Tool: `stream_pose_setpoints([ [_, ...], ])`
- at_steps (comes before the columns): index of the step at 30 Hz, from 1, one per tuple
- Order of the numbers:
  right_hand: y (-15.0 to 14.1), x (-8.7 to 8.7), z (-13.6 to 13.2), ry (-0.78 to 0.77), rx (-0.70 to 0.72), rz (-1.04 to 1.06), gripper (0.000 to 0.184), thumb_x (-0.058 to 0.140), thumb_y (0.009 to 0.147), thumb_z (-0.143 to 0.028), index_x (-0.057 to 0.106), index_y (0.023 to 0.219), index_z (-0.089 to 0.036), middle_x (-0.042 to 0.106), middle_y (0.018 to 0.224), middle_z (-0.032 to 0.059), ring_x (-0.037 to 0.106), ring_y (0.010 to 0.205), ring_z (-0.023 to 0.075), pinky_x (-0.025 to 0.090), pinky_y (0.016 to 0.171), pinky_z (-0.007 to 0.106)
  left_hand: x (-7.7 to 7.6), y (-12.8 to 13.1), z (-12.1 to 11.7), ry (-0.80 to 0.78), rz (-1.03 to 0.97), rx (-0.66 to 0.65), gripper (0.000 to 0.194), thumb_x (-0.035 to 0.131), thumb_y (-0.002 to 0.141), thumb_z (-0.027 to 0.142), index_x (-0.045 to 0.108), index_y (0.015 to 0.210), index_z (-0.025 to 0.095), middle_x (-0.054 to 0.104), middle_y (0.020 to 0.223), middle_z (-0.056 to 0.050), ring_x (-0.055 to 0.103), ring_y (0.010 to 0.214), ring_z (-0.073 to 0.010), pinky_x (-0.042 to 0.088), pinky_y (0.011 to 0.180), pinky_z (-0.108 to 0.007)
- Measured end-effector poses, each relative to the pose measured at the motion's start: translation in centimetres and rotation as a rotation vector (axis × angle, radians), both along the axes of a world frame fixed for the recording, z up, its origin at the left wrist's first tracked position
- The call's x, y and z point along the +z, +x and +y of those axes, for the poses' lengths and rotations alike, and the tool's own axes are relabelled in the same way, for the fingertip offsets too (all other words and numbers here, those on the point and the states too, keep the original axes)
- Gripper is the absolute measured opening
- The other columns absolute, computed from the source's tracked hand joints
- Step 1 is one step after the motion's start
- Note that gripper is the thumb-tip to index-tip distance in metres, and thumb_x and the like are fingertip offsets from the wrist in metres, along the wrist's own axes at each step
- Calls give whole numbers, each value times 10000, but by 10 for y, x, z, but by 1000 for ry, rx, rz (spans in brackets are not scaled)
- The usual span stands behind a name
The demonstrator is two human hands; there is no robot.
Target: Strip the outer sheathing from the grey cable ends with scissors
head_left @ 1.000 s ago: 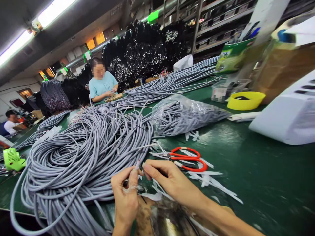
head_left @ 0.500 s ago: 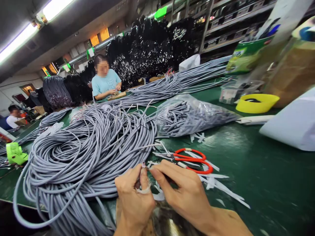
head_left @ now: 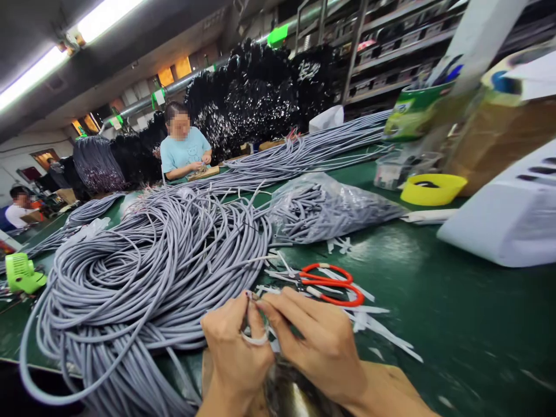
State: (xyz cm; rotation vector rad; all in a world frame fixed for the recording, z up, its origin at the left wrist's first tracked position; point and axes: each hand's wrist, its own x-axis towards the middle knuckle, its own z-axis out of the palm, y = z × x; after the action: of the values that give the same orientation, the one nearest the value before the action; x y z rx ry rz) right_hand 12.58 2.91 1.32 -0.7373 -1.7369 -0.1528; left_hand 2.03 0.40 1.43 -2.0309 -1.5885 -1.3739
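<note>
My left hand (head_left: 238, 341) is closed, its thumb and forefinger pinching a tiny piece whose pale, reddish tip (head_left: 249, 295) barely shows. A white band (head_left: 255, 340) loops about the left thumb. Close against it, my right hand (head_left: 315, 336) is closed too, thumb and fingertips pressed together at the same spot; what they grip is too small to make out. Just left of both hands lies a big coil of grey cable (head_left: 143, 278). Behind my right hand, red-handled scissors (head_left: 332, 284) rest on white strips (head_left: 388, 332).
A clear bag of short grey tube pieces (head_left: 330, 208) lies beyond the scissors on the green table (head_left: 469, 324). At right stand a yellow ring (head_left: 434, 190), a green container (head_left: 417, 113) and a cardboard box (head_left: 490, 139). Across the table a person (head_left: 185, 145) works; a green fan (head_left: 25, 273) stands left.
The view has shifted slightly, so the table items at right appear further left. Both hands stay together, the right fingertips slightly closer to the left thumb.
</note>
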Motion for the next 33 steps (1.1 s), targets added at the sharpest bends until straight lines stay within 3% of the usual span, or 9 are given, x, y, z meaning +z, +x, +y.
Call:
stream_pose_setpoints([
  [3,1,-1,2,4,-6,-54,307,381,904,-161,563,657,-160,554,521,5,511,437,105,363,468,227,3,-1,0,-82,-69,-3,332,398,818,151,602,558,131,562,442,-33,501,370,-130,335,385,-232],
  [7,2,1,5,-63,-3,-15,316,359,917,-170,556,670,-157,573,559,10,537,477,99,381,503,212,3,-2,1,-184,-216,-43,344,407,852,209,624,598,126,576,474,-24,516,416,-119,378,417,-201],
  [12,2,-1,4,-78,-6,-36,340,344,924,-189,564,667,-157,569,560,12,536,474,109,370,492,224,2,-3,-1,-177,-258,-57,357,417,856,223,622,581,125,582,479,-25,562,470,-133,434,471,-197],
  [15,0,-3,4,-110,-3,-26,353,337,928,-191,561,657,-153,563,558,12,534,475,108,367,496,223,1,-3,0,-140,-220,-74,319,432,849,190,641,618,122,608,499,-28,595,489,-138,450,483,-192],
  [19,-1,-4,5,-132,-52,-54,377,323,933,-191,556,639,-152,557,549,11,525,466,107,344,485,229,-1,-1,1,21,-81,-35,227,460,820,126,665,728,89,652,545,-59,612,475,-146,459,490,-209],
  [24,6,0,5,62,-300,-184,385,350,921,-183,570,606,-162,520,474,1,464,416,123,282,464,263,-3,3,0,98,149,37,213,464,820,117,665,766,75,652,535,-79,603,434,-167,437,457,-248],
  [27,9,2,6,158,-354,-222,375,338,919,-170,596,648,-147,532,469,8,465,422,132,282,465,268,-1,5,0,101,208,39,220,459,822,119,666,764,71,657,536,-88,607,424,-178,426,429,-258],
  [30,9,2,8,129,-316,-177,350,351,916,-165,591,662,-144,566,504,15,488,426,119,306,462,257,2,3,0,72,139,2,219,464,818,116,675,796,66,675,561,-92,626,449,-186,453,438,-259],
  [33,5,3,10,40,-172,-80,335,360,919,-179,568,658,-156,587,542,13,518,438,100,353,464,227,3,0,0,-17,-57,-77,210,481,810,117,686,843,89,717,669,-95,675,564,-186,519,528,-237],
])
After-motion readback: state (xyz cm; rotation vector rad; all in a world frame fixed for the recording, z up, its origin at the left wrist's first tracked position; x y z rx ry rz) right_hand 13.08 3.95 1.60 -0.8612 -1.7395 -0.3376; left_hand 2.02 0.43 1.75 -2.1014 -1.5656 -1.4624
